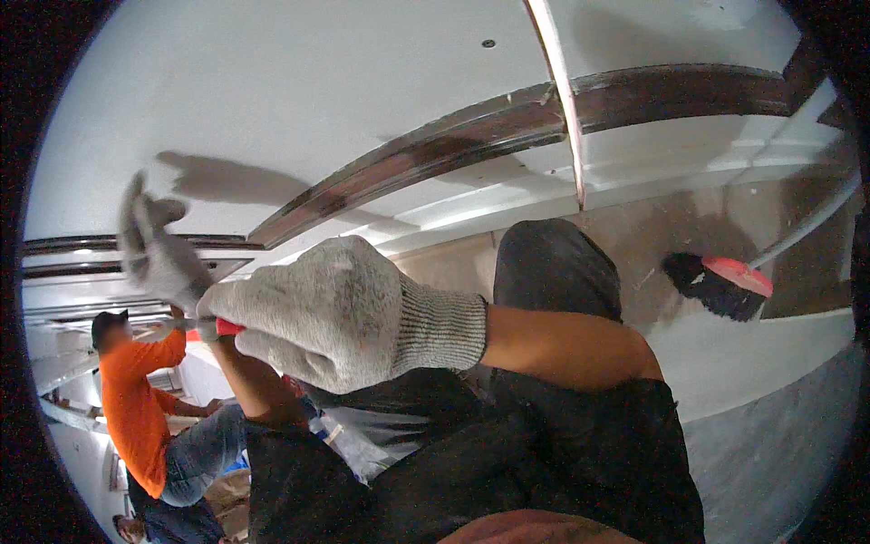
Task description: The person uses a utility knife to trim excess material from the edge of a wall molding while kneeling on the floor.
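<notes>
My right hand, in a grey knit glove, is closed in front of my body, at the middle of the view. From its fingers shows a small red part of a thing; the rest is hidden by the glove, so its kind cannot be told. Further left and higher, my left hand is raised in a matching glove, thumb and fingers apart, with nothing seen in it. It is close to a pale panel, which carries a dark shadow beside the fingers. My right fist overlaps the left forearm near its wrist.
A dark brown trim strip curves across the pale panel, crossed by a bright narrow strip. On the right, a broom with black bristles and a red head rests on the floor. At left stands a person in an orange top; another person is partly visible below.
</notes>
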The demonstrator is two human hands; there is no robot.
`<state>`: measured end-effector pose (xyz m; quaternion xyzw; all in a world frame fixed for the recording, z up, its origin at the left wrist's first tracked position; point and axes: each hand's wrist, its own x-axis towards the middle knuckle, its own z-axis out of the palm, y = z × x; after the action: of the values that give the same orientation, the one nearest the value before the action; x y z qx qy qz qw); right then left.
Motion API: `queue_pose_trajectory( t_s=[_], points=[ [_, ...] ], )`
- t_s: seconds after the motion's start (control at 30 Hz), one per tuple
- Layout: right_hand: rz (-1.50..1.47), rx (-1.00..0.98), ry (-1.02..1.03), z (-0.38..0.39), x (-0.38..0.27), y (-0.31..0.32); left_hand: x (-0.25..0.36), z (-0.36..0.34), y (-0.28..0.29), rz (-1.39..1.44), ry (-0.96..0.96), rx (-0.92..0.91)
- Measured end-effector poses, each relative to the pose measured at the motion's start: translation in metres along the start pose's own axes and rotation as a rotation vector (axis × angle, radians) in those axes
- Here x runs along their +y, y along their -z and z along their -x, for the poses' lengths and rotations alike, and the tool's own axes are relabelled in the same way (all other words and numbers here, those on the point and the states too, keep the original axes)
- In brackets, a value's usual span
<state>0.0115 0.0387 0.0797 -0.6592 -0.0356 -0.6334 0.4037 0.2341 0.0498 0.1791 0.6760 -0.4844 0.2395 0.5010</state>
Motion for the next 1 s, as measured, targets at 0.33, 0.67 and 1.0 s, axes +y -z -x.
queue_pose_trajectory(
  t_s=[0.33,0.67,1.0],
  points=[
    [0.1,-0.129,0.216,-0.003,-0.023,-0.018,0.068,0.119,-0.093,-0.11,-1.058,-0.643],
    [0.114,-0.168,0.185,0.001,-0.004,-0.025,-0.116,0.116,-0.012,-0.139,-0.768,-0.301],
    [0.081,-0.214,0.153,0.0,-0.008,-0.041,-0.157,0.098,0.065,-0.569,-0.536,-0.319]
  ],
)
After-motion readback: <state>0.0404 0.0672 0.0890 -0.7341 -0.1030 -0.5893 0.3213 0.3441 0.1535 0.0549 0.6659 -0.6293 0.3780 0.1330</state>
